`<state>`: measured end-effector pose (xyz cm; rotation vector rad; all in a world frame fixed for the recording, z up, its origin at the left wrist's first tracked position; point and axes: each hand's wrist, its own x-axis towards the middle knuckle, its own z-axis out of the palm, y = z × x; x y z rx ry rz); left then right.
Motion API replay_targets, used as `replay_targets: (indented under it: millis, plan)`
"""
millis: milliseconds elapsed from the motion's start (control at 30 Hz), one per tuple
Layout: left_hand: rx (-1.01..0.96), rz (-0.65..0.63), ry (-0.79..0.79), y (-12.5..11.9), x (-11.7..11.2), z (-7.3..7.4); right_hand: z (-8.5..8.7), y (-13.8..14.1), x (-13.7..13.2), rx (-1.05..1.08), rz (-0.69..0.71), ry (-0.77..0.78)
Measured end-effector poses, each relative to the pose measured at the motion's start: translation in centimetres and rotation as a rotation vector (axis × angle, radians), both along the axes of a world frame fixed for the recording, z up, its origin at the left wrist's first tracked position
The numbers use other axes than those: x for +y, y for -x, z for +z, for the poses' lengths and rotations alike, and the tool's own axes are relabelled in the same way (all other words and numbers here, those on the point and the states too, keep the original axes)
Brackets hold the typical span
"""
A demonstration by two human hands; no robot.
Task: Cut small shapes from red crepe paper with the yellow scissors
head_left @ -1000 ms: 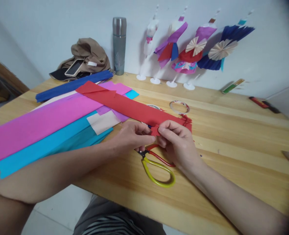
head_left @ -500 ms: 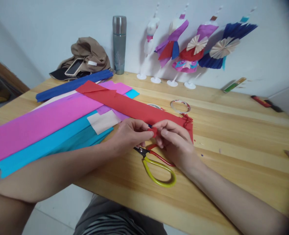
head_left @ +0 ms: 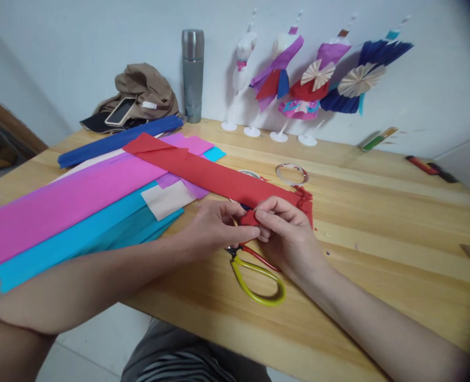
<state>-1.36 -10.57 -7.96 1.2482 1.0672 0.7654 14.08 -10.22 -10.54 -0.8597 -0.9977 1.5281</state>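
From here: bare wood table [head_left: 394, 228] against the wall. Scissors [head_left: 267, 302] toward the near edge. Left: pink [head_left: 68, 204] and light-blue strips [head_left: 79, 233], red strip [head_left: 219, 178] crossing the pink, its right end on wood. Tape-like ring [head_left: 293, 182] mid-table. Back: flask [head_left: 193, 85], four white stand bases [head_left: 278, 137].

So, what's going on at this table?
Someone's left hand and right hand hold a small red papery piece between them. Scissors with one red and one yellow handle lie below them on the pale wooden table. A long, flat red paper strip lies just beyond, and four small figures on white stands line the back.
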Motion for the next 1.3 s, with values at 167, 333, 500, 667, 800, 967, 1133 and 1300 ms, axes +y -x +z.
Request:
replay_targets:
  millis: [167, 333, 500, 667, 800, 967, 1133, 1300]
  plan:
    - [-0.033, 0.038, 0.007, 0.2, 0.2, -0.6, 0.1, 0.1, -0.2, -0.012, 0.014, 0.003]
    - [-0.023, 0.018, 0.000, 0.5, 0.5, -1.0, 0.0, -0.4, -0.1, -0.074, 0.061, -0.036]
    - [0.024, -0.001, -0.061, 0.5, 0.6, -1.2, 0.0, -0.7, -0.2, -0.308, 0.031, -0.132]
    - [0.006, -0.010, -0.066, 0.4, 0.4, -1.0, -0.4, -0.5, -0.1, -0.196, 0.003, -0.072]
    - [-0.014, 0.000, -0.020, 0.3, 0.2, -0.6, -0.3, -0.2, -0.2, -0.094, -0.023, -0.039]
    - [-0.094, 0.066, 0.007, 0.5, 0.2, -1.1, 0.0, -0.1, -0.3, -0.100, 0.009, -0.057]
    - [-0.143, 0.108, 0.033, 0.8, 0.5, -1.3, 0.9, -1.5, 0.4, -0.502, 0.129, -0.198]
    - [-0.183, 0.131, 0.041, 0.8, 0.8, -1.2, 2.0, -3.1, -0.7, -1.213, 0.440, -0.549]
